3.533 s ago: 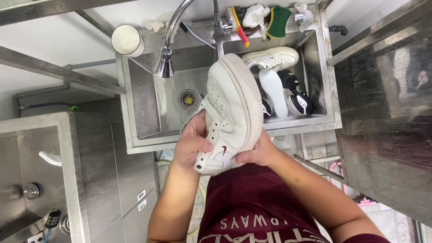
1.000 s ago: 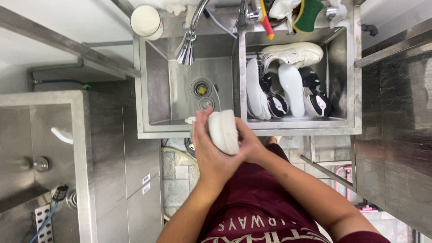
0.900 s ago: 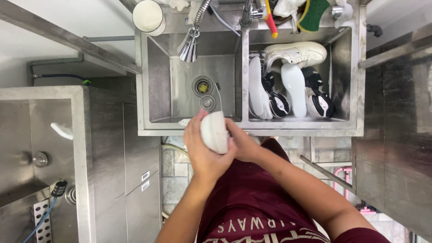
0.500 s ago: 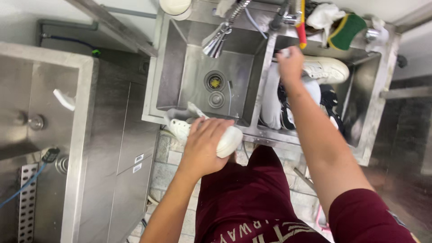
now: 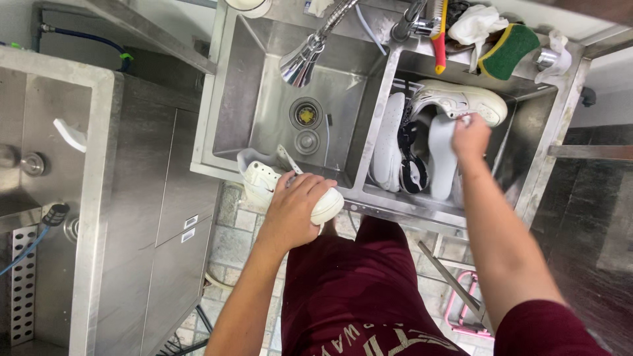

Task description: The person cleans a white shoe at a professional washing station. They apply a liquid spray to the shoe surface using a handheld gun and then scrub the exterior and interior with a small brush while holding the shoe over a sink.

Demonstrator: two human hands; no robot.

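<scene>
My left hand (image 5: 298,209) grips a white sneaker (image 5: 264,181) at the near rim of the left basin of a steel double sink (image 5: 369,142). The sneaker lies sideways over the rim, toe toward the divider. My right hand (image 5: 470,135) reaches into the right basin, its fingers on a white sneaker (image 5: 461,102) that lies across the top of other shoes. Under it stand more white shoes (image 5: 389,142) and a black-and-white one (image 5: 412,173). Whether the right hand's fingers are closed around the sneaker is not clear.
A spray faucet head (image 5: 300,62) hangs over the left basin and its drain (image 5: 306,116). On the back ledge lie a red-handled brush (image 5: 440,36), a green-and-yellow sponge (image 5: 508,49) and a white cloth (image 5: 475,23). A steel counter (image 5: 92,165) stands left; tiled floor below.
The view swung left and closer. My right hand let go of the sneaker and reached out into the right basin. My left hand kept the sneaker and lowered it to the sink's near rim.
</scene>
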